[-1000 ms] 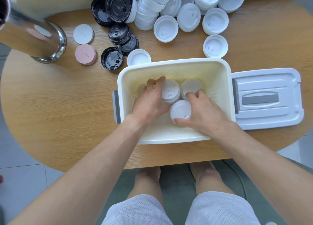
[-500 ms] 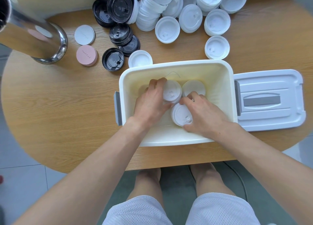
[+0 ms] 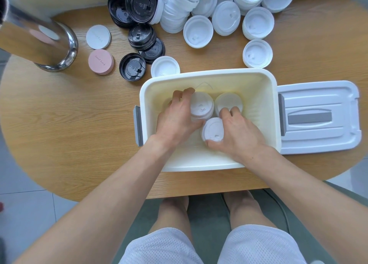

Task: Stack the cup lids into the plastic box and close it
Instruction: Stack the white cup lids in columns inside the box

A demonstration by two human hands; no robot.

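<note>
Wood-grain counter (image 3: pixel 59 124) carries an open plastic box (image 3: pixel 209 75), its box lid (image 3: pixel 318 118) lying flat just beside it on the right, and loose white lids (image 3: pixel 198 31) and black lids (image 3: pixel 132 67) piled at the far edge near a steel canister (image 3: pixel 39 40) and a pink disc (image 3: pixel 101 61). Both hands are inside the box: left hand (image 3: pixel 175 118) has fingers curled round the left stack of lids (image 3: pixel 202 107), right hand (image 3: pixel 237 134) has thumb and fingers pinching the near stack of lids (image 3: pixel 212 129). Third stack (image 3: pixel 228 102) sits at the back, touching the right fingers.
</note>
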